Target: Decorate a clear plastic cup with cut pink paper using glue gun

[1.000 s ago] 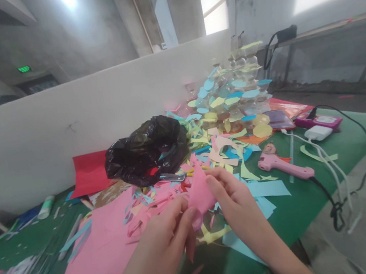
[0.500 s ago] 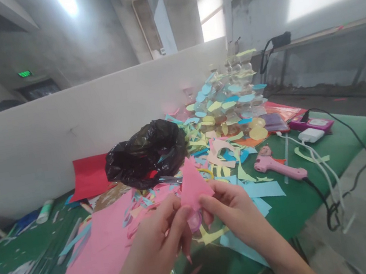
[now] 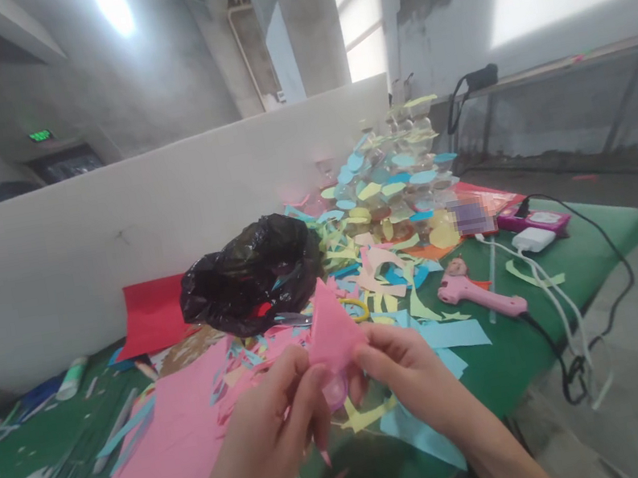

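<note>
Between my hands is a folded piece of pink paper [image 3: 332,326] with its point upward. My left hand [image 3: 291,415] pinches its lower left side, and my right hand [image 3: 405,367] pinches the lower right corner. Just under the paper, by my left fingertips, shows a small round clear lilac plastic piece [image 3: 335,391]; whether it is joined to the paper I cannot tell. Behind the paper lie scissors with yellow handles [image 3: 358,308], partly hidden. A large pink sheet [image 3: 171,451] spreads under and beside my left forearm.
A black plastic bag [image 3: 252,275] stands behind my hands among paper scraps [image 3: 386,273]. Farther back is a stack of clear cups with coloured paper discs [image 3: 399,168]. On the right are a pink glue gun [image 3: 481,293], a white charger [image 3: 533,239] and cables.
The pink paper has turned slightly, and its tip now looks like a single sharper point. Both hands keep their pinch. The whole view has shifted a little.
</note>
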`<control>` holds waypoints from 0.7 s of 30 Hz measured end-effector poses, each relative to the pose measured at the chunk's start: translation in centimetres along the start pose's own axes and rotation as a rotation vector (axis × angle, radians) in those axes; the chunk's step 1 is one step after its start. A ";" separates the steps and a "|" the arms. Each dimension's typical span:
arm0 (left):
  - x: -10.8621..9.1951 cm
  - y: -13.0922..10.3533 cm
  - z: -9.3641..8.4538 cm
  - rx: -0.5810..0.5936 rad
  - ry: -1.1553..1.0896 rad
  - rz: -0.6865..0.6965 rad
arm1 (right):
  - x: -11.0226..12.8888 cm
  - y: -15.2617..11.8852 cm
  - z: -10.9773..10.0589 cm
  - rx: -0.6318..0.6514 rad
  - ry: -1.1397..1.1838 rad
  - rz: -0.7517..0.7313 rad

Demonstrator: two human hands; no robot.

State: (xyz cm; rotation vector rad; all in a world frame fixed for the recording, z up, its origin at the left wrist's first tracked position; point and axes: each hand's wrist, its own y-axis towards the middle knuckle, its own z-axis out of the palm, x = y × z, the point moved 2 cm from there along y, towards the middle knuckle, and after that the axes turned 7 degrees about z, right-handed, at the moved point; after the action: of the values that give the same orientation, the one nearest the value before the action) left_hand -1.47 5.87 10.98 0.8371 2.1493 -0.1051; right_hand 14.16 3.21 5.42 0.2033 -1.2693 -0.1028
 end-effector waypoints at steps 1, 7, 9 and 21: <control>-0.1 -0.1 0.0 -0.018 0.004 0.015 | -0.1 -0.1 0.1 0.018 0.021 0.002; -0.6 -0.9 1.3 -0.027 -0.052 0.019 | -0.9 -0.8 1.7 0.181 0.131 0.126; -0.6 -1.0 1.6 -0.026 -0.091 -0.001 | -0.9 -0.8 1.8 0.193 0.152 0.156; 0.3 -0.2 1.8 0.100 -0.260 -0.033 | -0.7 -0.8 0.8 0.159 -0.096 0.133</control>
State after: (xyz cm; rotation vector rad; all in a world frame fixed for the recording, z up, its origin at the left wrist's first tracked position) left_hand -0.52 5.27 9.55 0.7980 1.9260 -0.3232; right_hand 13.20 2.52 4.86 0.2527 -1.3840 0.1043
